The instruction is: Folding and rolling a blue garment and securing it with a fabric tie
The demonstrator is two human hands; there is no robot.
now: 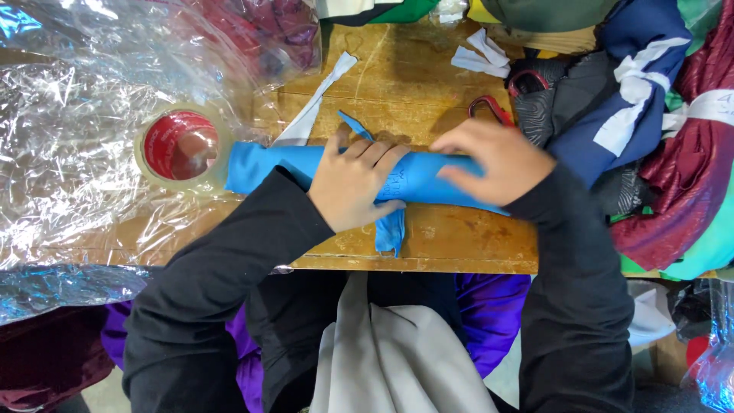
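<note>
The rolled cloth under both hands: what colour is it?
Bright blue. The rolled cloth shows best in the head view, the only one.
</note>
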